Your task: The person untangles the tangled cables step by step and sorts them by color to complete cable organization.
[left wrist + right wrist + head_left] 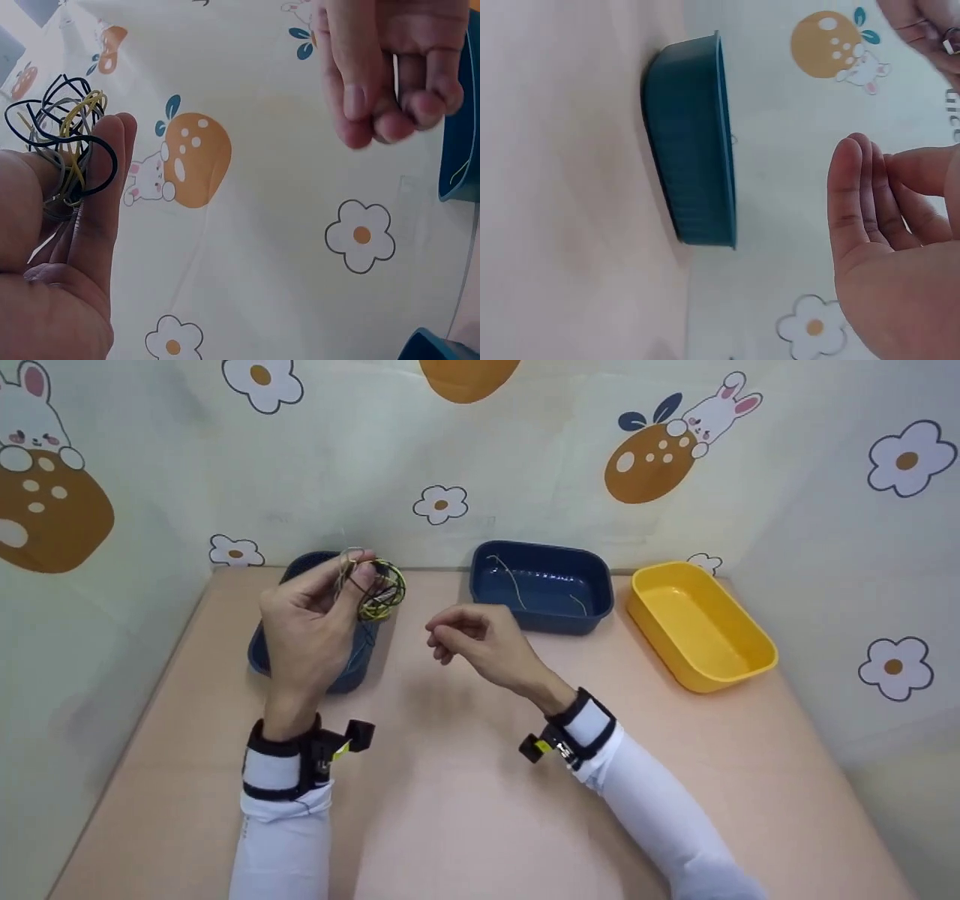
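Observation:
My left hand (pixel 309 626) pinches a tangled bundle of thin wires (pixel 391 604) between thumb and fingertips. Black, yellow and grey loops of the bundle (pixel 75 131) stand out in the left wrist view. Behind this hand, partly hidden by it, is a dark blue bin (pixel 351 679); a thin dark strand (pixel 365 641) hangs down over it. My right hand (pixel 495 649) hovers to the right of the bundle, apart from it. Its fingers are loosely bent, the thumb close to them, and nothing shows between them in the right wrist view.
A second dark blue bin (pixel 555 622) stands at the back with a long pale wire (pixel 511 581) and a shorter piece (pixel 578 604) inside. Right of it sits a yellow bin (pixel 694 622), turned at an angle. A patterned sheet (pixel 525 450) rises behind the table.

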A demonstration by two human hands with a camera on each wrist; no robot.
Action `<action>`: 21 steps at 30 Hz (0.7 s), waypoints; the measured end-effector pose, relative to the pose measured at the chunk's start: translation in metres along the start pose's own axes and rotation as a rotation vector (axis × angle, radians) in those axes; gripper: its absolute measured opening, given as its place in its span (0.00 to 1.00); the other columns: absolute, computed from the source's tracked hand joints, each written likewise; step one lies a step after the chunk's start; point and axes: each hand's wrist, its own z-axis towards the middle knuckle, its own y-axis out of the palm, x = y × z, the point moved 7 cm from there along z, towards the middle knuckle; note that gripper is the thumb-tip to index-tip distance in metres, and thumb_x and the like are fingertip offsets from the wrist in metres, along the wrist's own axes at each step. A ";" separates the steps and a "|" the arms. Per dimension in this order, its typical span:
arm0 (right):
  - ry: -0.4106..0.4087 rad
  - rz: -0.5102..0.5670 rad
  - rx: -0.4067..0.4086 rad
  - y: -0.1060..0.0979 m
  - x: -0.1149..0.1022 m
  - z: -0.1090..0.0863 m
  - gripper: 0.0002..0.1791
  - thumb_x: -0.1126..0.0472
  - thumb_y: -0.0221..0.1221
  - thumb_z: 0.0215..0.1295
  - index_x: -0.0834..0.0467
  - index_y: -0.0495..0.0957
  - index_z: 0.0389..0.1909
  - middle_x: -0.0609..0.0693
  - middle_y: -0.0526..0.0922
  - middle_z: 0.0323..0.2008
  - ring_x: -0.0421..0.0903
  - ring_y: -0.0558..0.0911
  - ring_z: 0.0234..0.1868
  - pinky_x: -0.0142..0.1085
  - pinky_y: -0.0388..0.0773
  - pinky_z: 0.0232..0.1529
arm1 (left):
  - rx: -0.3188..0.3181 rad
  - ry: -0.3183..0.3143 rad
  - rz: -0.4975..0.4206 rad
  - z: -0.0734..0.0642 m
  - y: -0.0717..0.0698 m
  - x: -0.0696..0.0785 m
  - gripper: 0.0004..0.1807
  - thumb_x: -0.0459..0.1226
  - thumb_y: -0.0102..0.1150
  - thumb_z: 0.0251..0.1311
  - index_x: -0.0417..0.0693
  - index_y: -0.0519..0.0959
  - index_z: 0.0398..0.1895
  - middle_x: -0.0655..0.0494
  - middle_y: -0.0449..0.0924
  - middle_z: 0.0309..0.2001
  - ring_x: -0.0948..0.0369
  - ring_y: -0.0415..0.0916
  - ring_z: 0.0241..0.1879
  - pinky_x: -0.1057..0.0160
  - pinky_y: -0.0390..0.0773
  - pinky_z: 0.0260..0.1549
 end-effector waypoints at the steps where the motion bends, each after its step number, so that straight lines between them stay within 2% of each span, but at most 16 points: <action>1: -0.008 -0.001 0.006 -0.005 -0.004 -0.008 0.10 0.68 0.63 0.84 0.69 0.88 0.55 0.70 0.90 0.45 0.40 0.91 0.39 0.34 0.93 0.46 | -0.012 -0.001 -0.006 -0.001 0.005 0.000 0.10 0.27 0.69 0.76 0.32 0.92 0.54 0.35 0.94 0.51 0.66 0.95 0.48 0.69 0.93 0.48; 5: -0.042 -0.030 0.034 -0.024 -0.019 -0.040 0.09 0.68 0.63 0.83 0.69 0.87 0.54 0.69 0.90 0.45 0.41 0.90 0.40 0.33 0.93 0.45 | -0.069 -0.001 -0.013 -0.005 0.024 -0.001 0.09 0.27 0.70 0.75 0.32 0.92 0.53 0.36 0.95 0.49 0.69 0.93 0.41 0.74 0.88 0.35; 8: -0.060 -0.067 0.051 -0.034 -0.030 -0.060 0.08 0.69 0.64 0.82 0.69 0.88 0.53 0.67 0.91 0.44 0.42 0.90 0.40 0.33 0.93 0.46 | -0.113 0.001 -0.017 -0.011 0.037 -0.001 0.09 0.28 0.70 0.75 0.33 0.92 0.53 0.39 0.95 0.48 0.71 0.90 0.37 0.76 0.83 0.29; 11: -0.077 -0.083 0.076 -0.040 -0.039 -0.074 0.08 0.71 0.65 0.80 0.70 0.88 0.52 0.67 0.91 0.44 0.41 0.90 0.40 0.33 0.93 0.46 | -0.149 -0.013 -0.050 -0.018 0.050 -0.002 0.09 0.28 0.70 0.76 0.33 0.92 0.53 0.40 0.95 0.47 0.69 0.91 0.37 0.74 0.87 0.32; 16: -0.135 -0.110 0.143 -0.049 -0.055 -0.087 0.06 0.74 0.66 0.77 0.70 0.88 0.50 0.64 0.91 0.41 0.41 0.90 0.38 0.33 0.93 0.45 | -0.212 -0.045 -0.120 -0.027 0.071 -0.002 0.10 0.27 0.68 0.77 0.31 0.90 0.55 0.38 0.95 0.50 0.64 0.96 0.44 0.62 0.95 0.44; 21: -0.206 -0.161 0.208 -0.052 -0.069 -0.098 0.08 0.76 0.66 0.75 0.69 0.88 0.51 0.63 0.91 0.41 0.44 0.90 0.38 0.33 0.93 0.45 | -0.286 -0.043 -0.114 -0.034 0.090 -0.001 0.11 0.29 0.67 0.79 0.31 0.90 0.57 0.39 0.96 0.49 0.62 0.97 0.45 0.60 0.96 0.43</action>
